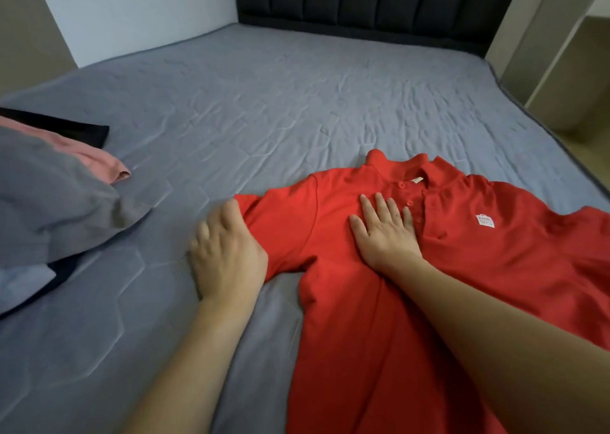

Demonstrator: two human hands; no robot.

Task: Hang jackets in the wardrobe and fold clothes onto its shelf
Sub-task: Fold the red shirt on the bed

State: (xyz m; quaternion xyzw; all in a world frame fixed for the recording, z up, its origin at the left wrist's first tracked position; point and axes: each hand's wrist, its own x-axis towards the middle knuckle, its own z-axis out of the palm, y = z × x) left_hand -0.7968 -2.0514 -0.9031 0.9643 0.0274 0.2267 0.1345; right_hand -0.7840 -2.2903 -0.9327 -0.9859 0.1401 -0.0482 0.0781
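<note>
Right hand [384, 232] flat on red polo [363, 301]; left hand [227, 255] holds sleeve [264, 215].

We count: 1 red shirt [379, 301] | 1 clothes pile [56, 196] | 2 hands | 1 bed [264, 103]

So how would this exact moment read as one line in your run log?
step: fold red polo shirt | left hand: on sleeve edge | right hand: flat on chest | surface: bed | folded: not yet
</note>
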